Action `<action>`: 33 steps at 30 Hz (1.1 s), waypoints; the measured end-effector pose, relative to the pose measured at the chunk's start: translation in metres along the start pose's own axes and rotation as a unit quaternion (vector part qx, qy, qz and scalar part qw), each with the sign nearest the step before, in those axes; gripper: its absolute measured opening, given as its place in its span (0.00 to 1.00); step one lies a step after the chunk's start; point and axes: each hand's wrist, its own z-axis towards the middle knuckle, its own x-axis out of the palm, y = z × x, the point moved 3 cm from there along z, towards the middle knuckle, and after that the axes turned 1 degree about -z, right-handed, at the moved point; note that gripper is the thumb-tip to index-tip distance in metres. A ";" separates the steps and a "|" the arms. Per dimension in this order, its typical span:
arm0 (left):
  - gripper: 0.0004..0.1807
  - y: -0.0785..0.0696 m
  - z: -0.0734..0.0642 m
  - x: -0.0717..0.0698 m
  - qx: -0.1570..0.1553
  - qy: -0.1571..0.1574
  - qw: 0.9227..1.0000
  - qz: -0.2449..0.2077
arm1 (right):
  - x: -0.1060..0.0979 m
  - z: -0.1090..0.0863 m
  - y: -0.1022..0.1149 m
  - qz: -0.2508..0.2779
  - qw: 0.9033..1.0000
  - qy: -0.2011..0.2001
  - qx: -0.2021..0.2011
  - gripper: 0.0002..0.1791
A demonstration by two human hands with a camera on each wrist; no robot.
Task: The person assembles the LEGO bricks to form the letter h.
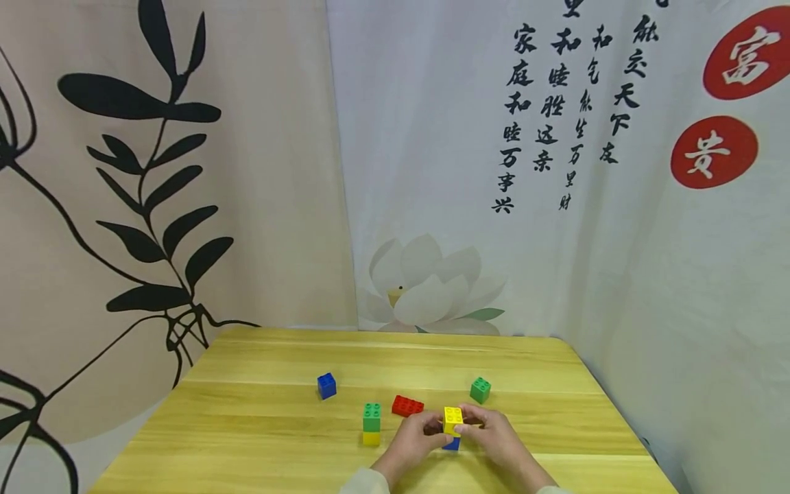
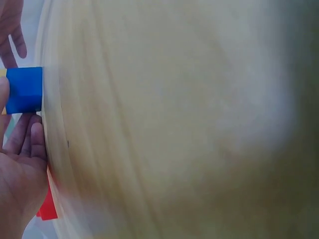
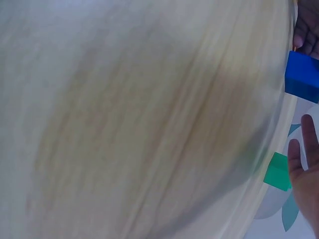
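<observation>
Between the two hands a yellow toy brick (image 1: pixel 453 418) sits on top of a blue toy brick (image 1: pixel 452 444). My left hand (image 1: pixel 415 439) holds this stack from the left, its thumb near the seam between the bricks. From the right, my right hand (image 1: pixel 494 436) pinches the yellow brick, thumb in front. In the left wrist view, the blue brick (image 2: pixel 24 90) lies between the left fingers and the right hand (image 2: pixel 11 30). The right wrist view shows the blue brick (image 3: pixel 303 77) above the right hand's outstretched lower fingers (image 3: pixel 309 139). Whether the stack touches the table cannot be told.
A red brick (image 1: pixel 408 405) lies just beyond the left hand. To the left stand a green brick (image 1: pixel 372 417) on a yellow brick (image 1: pixel 372 438) and a single blue brick (image 1: pixel 327 385). A green brick (image 1: pixel 480 390) is behind the right hand on the wooden table (image 1: pixel 265 412).
</observation>
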 end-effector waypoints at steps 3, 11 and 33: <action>0.18 0.000 0.000 -0.001 -0.002 0.002 1.000 -0.003 | 0.001 0.001 -0.001 0.002 1.000 0.002 0.004 0.32; 0.14 -0.003 -0.001 -0.001 0.019 -0.004 1.000 0.013 | 0.001 0.001 -0.001 0.008 1.000 0.003 0.021 0.35; 0.28 -0.013 -0.004 -0.007 -0.015 -0.001 1.000 0.028 | -0.006 -0.003 0.011 0.002 1.000 0.000 0.028 0.28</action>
